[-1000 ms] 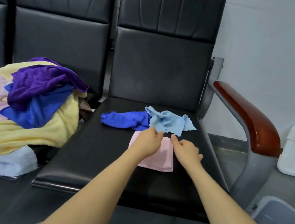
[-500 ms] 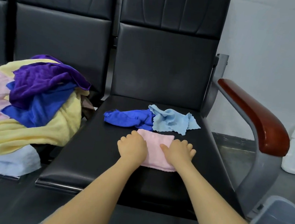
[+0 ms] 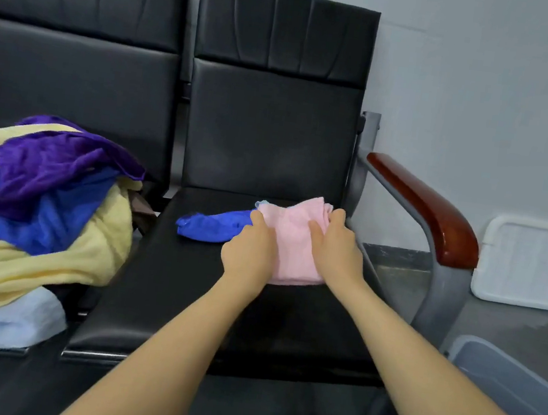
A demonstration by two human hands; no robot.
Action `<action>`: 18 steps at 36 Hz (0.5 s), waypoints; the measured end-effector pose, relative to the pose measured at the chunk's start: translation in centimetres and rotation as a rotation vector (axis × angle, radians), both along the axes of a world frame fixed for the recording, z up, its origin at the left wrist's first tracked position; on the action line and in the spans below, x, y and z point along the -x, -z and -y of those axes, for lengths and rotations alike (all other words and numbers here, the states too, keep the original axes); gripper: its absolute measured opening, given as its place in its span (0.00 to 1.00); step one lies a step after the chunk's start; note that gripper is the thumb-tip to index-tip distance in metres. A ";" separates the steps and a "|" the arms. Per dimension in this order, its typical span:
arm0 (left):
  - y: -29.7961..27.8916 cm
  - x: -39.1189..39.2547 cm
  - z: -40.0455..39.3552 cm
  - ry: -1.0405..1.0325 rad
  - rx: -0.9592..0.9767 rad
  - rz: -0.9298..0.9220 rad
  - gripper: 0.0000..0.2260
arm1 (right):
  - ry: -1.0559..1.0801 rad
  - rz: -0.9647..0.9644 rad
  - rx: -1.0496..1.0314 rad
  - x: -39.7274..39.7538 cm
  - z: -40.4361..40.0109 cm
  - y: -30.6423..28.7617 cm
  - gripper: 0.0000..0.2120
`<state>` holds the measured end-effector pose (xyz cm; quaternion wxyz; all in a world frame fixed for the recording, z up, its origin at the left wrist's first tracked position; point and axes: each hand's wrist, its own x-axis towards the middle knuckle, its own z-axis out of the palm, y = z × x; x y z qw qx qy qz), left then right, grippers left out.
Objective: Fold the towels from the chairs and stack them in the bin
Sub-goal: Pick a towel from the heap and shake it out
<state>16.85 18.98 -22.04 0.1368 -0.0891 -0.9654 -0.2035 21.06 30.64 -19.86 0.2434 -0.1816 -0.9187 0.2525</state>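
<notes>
1. folding is the step in hand: the small pink terry towel (image 3: 290,244) lies on the black leatherette seat of the right-hand chair (image 3: 187,286), already squared into a compact rectangle, its far edge lifted and partly covering a pale blue cloth (image 3: 262,203) behind it.
2. the left hand (image 3: 250,251) holds the towel's left edge, thumb on top; the right hand (image 3: 338,248) grasps the right side, fingers curled over the far corner.
3. to do it well, bring both far corners toward the near edge together, match the edges, then flatten the crease with open palms.
4. keep the crumpled royal blue cloth (image 3: 213,225), just beside the left hand, from being caught in the fold.
5. the grey plastic bin (image 3: 513,385) sits low on the right, past the wooden armrest (image 3: 427,209); carry the towel flat so it stacks neatly.
6. the heap of yellow, purple, blue and pink towels (image 3: 34,209) on the neighbouring chair suggests the task is far from finished.
</notes>
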 end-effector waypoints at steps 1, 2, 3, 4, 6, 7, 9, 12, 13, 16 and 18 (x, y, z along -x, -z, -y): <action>-0.4 -0.1 -0.2 0.007 0.002 -0.017 0.17 | 0.002 -0.017 -0.024 -0.3 -0.1 -0.4 0.15; -1.0 -0.2 -0.8 0.029 0.006 -0.032 0.17 | 0.019 -0.036 -0.045 -0.9 -0.3 -1.1 0.15; -1.7 -0.4 -1.4 0.051 0.013 -0.046 0.17 | 0.037 -0.053 -0.052 -1.4 -0.7 -1.7 0.16; -2.2 -0.6 -1.8 0.070 0.020 -0.065 0.16 | 0.050 -0.074 -0.045 -1.8 -1.0 -2.1 0.16; -3.5 -1.3 -3.3 0.146 0.006 -0.101 0.13 | 0.102 -0.132 -0.027 -3.3 -2.3 -3.0 0.16; -4.2 -1.9 -4.4 0.197 -0.006 -0.113 0.13 | 0.140 -0.165 -0.022 -4.4 -3.2 -3.5 0.16; -5.2 -3.1 -6.2 0.272 -0.037 -0.132 0.12 | 0.206 -0.204 -0.038 -6.2 -4.9 -4.2 0.15; -6.1 -6.1 -10.1 0.433 -0.100 -0.149 0.14 | 0.329 -0.222 -0.024 -10.2 -8.4 -4.8 0.15; -6.1 -6.9 -11.1 0.469 -0.108 -0.167 0.14 | 0.360 -0.217 -0.016 -11.2 -9.2 -4.8 0.15; -6.1 -10.1 -14.9 0.577 -0.106 -0.182 0.15 | 0.458 -0.194 0.000 -15.0 -12.6 -4.6 0.16; -5.8 -12.0 -17.3 0.639 -0.098 -0.188 0.14 | 0.500 -0.195 0.011 -17.3 -14.7 -4.1 0.16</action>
